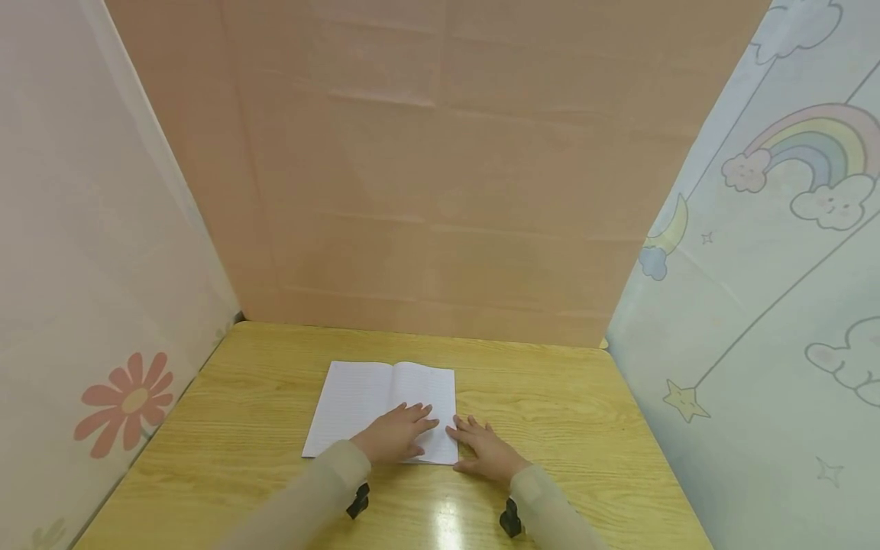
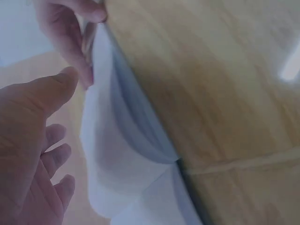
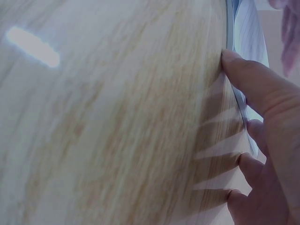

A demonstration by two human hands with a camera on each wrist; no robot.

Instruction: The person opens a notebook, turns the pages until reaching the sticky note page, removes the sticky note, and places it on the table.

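Note:
An open notebook (image 1: 347,409) with ruled white pages lies on the wooden table. Over its right page is my left hand (image 1: 395,435), fingers spread and holding nothing. My right hand (image 1: 490,452) is at the notebook's right edge, fingers spread, with the fingertips near the page border. In the left wrist view the notebook (image 2: 122,173) has curved, slightly raised leaves along its lower edge, and my left hand (image 2: 28,126) has its thumb apart from the fingers. The right wrist view has my right hand (image 3: 274,126) with its thumb tip right at the notebook's (image 3: 248,35) edge.
The yellow wood-grain table (image 1: 571,412) extends around the notebook. A brown sheet (image 1: 426,168) stands behind it, with a flower-printed panel (image 1: 69,229) at left and a rainbow-printed panel (image 1: 756,305) at right. Dark devices sit at both wrists.

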